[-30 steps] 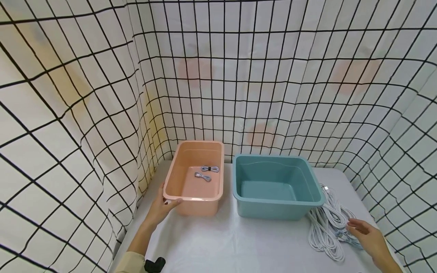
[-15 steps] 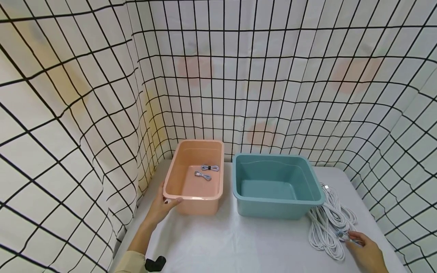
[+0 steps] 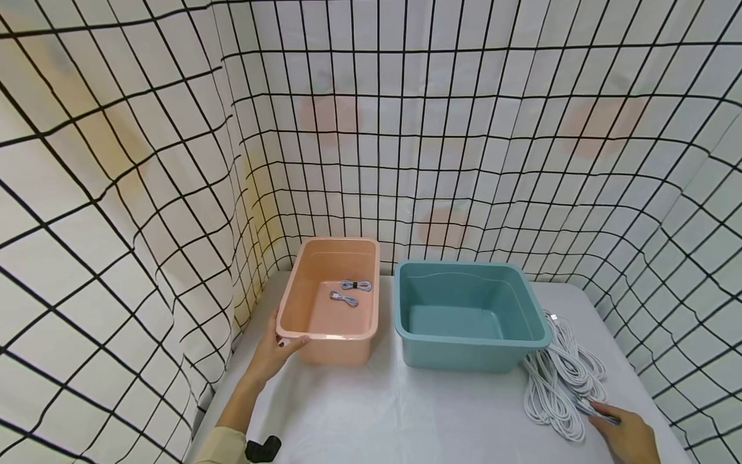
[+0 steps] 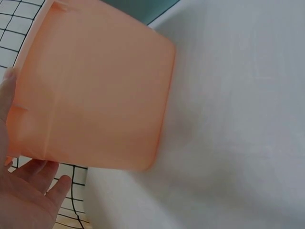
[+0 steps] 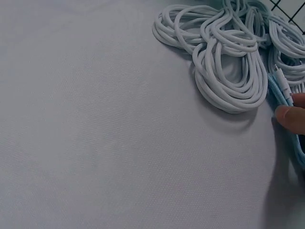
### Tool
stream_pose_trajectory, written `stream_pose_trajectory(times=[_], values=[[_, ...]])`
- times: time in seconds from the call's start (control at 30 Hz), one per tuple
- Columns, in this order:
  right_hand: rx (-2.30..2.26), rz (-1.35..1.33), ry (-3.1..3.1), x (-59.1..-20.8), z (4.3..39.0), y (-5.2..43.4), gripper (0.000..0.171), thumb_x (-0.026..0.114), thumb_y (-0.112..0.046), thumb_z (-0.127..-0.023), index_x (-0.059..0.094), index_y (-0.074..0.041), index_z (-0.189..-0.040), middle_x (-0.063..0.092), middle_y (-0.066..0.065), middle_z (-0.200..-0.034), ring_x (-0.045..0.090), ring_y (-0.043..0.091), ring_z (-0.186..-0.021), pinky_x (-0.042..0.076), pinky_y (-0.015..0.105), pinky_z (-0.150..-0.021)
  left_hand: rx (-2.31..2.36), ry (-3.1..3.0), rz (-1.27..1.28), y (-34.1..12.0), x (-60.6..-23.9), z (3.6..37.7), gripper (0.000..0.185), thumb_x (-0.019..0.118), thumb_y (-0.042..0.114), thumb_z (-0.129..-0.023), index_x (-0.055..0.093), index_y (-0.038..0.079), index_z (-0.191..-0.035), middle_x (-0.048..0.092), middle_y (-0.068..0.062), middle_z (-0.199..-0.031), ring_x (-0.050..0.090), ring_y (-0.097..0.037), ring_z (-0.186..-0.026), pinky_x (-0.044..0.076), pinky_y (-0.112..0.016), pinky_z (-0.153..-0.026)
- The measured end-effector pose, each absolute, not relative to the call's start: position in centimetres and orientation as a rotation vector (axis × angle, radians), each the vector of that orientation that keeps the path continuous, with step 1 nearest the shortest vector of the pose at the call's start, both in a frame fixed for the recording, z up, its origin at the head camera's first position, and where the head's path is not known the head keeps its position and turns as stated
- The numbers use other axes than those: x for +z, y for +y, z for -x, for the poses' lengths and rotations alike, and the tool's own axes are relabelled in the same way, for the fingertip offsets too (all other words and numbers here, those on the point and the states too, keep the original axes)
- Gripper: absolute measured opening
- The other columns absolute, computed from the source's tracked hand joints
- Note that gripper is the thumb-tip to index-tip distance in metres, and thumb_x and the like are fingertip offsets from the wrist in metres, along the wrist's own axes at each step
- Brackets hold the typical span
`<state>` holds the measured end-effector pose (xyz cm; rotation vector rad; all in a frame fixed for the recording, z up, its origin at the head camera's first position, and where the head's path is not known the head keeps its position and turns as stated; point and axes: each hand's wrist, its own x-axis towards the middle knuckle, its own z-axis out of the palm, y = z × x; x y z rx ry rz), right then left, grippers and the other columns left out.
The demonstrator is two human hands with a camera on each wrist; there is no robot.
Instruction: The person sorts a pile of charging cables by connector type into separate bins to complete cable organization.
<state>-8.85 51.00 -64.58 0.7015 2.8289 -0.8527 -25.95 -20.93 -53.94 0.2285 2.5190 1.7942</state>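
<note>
The pale blue flat cable (image 5: 282, 93) lies on the desk (image 3: 406, 419) at the right edge of the pile of coiled white cables (image 3: 559, 377), which sits just right of the teal plastic tub (image 3: 469, 316). The right hand (image 3: 623, 435) has its fingertips (image 5: 289, 117) on this blue cable at the pile's near right corner; in the right wrist view a thumb and a finger appear to pinch the strand, though most of the hand is cut off by the frame edge and the grip can only partly be seen. The cable's far end runs out of view.

The left hand (image 3: 272, 351) holds the near left corner of the rectangular peach plastic bin (image 3: 330, 309), thumb hooked over the rim and fingers (image 4: 33, 174) under the lip; the left wrist view shows only the bin's outer wall. Two small bundled grey cables (image 3: 350, 291) lie inside the bin. The bin and tub stand side by side, apart, before a white curtain with a black grid (image 3: 145, 161).

Against a second ago, the right hand has drawn nearer to the person and lower in the head view, from resting on top of the pile to its near edge. The left hand, bin and tub have not moved.
</note>
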Motion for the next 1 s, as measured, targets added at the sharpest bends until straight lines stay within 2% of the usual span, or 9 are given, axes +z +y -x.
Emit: stream_pose_trajectory(times=[0.13,0.27,0.47,0.53,0.67,0.77,0.9,1.0], values=[[-0.871,-0.683,2.842,-64.4,8.9,51.1,0.062,0.078,-0.043,-0.091,0.067,0.005,-0.129,0.053,0.038,-0.136,0.046,0.064,-0.122,0.040,0.074,-0.093,1.800,2.518,-0.235,-20.9,-53.9,25.9,0.108,0.082,0.029,-0.092,0.005,0.016,-0.166,0.028,-0.022,-0.163,0.032,-0.045,-0.146,0.023,-0.070,-0.114],[-0.914,-0.732,2.835,-63.8,9.0,51.1,0.059,0.075,-0.044,-0.094,0.068,0.002,-0.130,0.052,0.037,-0.137,0.044,0.064,-0.124,0.041,0.075,-0.092,1.804,2.517,-0.232,-21.0,-53.8,25.9,0.108,0.081,0.029,-0.092,0.005,0.015,-0.166,0.028,-0.022,-0.163,0.033,-0.045,-0.146,0.023,-0.070,-0.114],[-0.884,-0.571,2.987,-61.7,9.5,51.4,0.054,0.068,-0.045,-0.100,0.071,0.005,-0.122,0.060,0.038,-0.126,0.056,0.060,-0.112,0.048,0.067,-0.082,1.813,2.506,-0.228,-21.0,-53.9,25.9,0.107,0.081,0.028,-0.092,0.005,0.016,-0.166,0.028,-0.022,-0.163,0.033,-0.045,-0.146,0.022,-0.070,-0.114],[-0.894,-0.573,3.004,-60.9,9.7,51.4,0.057,0.066,-0.048,-0.100,0.071,0.005,-0.122,0.060,0.038,-0.127,0.055,0.060,-0.114,0.047,0.066,-0.083,1.817,2.501,-0.228,-21.0,-54.0,25.9,0.107,0.081,0.029,-0.092,0.006,0.016,-0.166,0.028,-0.022,-0.163,0.033,-0.045,-0.146,0.021,-0.070,-0.115],[-0.956,-0.582,3.072,-59.4,10.4,51.0,0.052,0.068,-0.043,-0.101,0.071,0.005,-0.122,0.060,0.037,-0.127,0.051,0.061,-0.117,0.044,0.065,-0.083,1.827,2.497,-0.239,-21.0,-54.0,25.9,0.106,0.081,0.028,-0.092,0.006,0.016,-0.166,0.028,-0.022,-0.163,0.033,-0.045,-0.146,0.021,-0.071,-0.114],[-0.992,-0.564,3.112,-58.4,10.8,50.6,0.050,0.068,-0.040,-0.101,0.070,0.006,-0.120,0.062,0.037,-0.125,0.053,0.059,-0.114,0.046,0.061,-0.080,1.832,2.494,-0.249,-21.0,-54.0,25.9,0.105,0.081,0.027,-0.093,0.007,0.016,-0.166,0.027,-0.023,-0.163,0.032,-0.046,-0.146,0.021,-0.071,-0.114],[-1.016,-0.573,3.089,-57.3,11.5,50.4,0.055,0.067,-0.045,-0.101,0.069,0.006,-0.123,0.058,0.038,-0.130,0.053,0.057,-0.116,0.047,0.059,-0.080,1.832,2.486,-0.243,-21.0,-53.9,25.8,0.105,0.081,0.028,-0.093,0.006,0.017,-0.166,0.027,-0.022,-0.164,0.031,-0.045,-0.147,0.023,-0.071,-0.114],[-1.009,-0.559,3.082,-56.6,12.0,50.3,0.059,0.066,-0.048,-0.100,0.068,0.006,-0.124,0.056,0.039,-0.133,0.050,0.058,-0.118,0.045,0.062,-0.084,1.834,2.481,-0.238,-20.9,-53.9,25.7,0.106,0.080,0.028,-0.093,0.005,0.017,-0.166,0.026,-0.022,-0.164,0.029,-0.045,-0.148,0.024,-0.070,-0.114]])
